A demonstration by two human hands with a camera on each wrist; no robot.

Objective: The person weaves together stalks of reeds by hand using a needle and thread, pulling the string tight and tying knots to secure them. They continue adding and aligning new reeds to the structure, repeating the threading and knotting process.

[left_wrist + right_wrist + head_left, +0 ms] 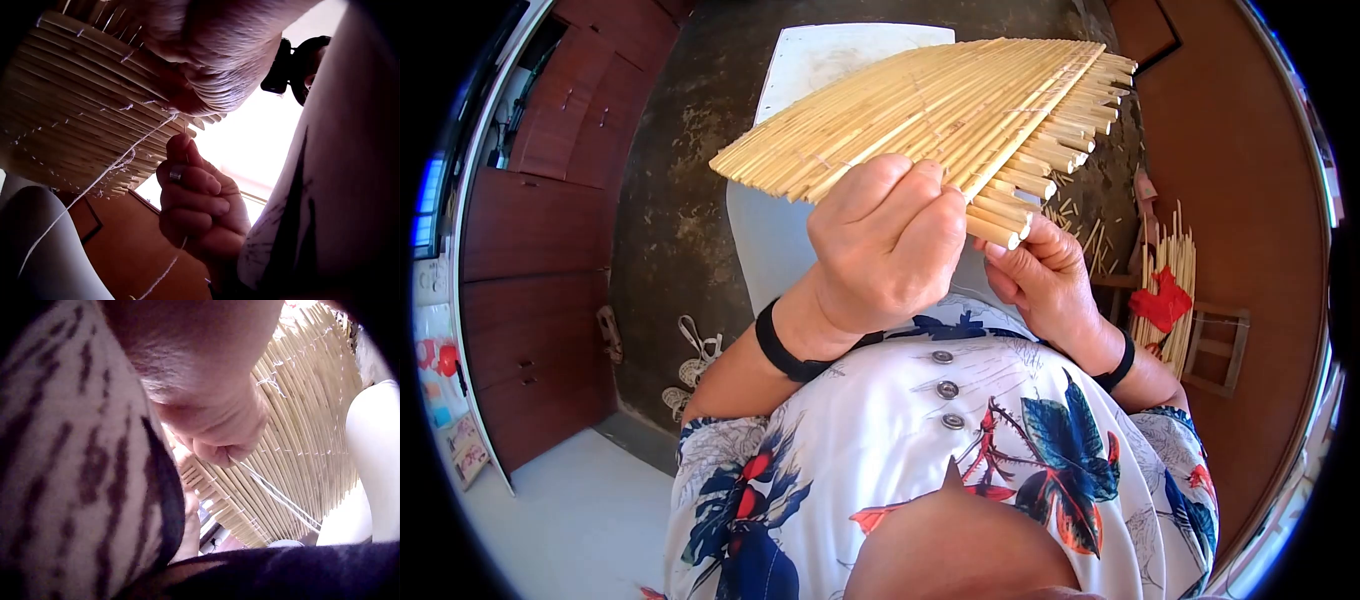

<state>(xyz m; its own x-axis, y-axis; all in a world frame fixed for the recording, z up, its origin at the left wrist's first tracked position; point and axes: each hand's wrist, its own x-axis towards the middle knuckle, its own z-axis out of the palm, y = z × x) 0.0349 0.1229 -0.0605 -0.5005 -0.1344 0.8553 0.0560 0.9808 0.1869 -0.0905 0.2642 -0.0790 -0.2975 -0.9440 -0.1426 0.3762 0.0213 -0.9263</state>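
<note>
The dark, patchy floor (662, 210) has small, pale yellow cut sticks (1097, 240) scattered over its right side and white sandals with straps (693, 372) on its left.

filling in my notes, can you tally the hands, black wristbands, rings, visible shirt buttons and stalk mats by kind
Hands (left hand, right hand): 2
Black wristbands: 2
Rings: 1
Shirt buttons: 3
Stalk mats: 1
Total: 9
</note>
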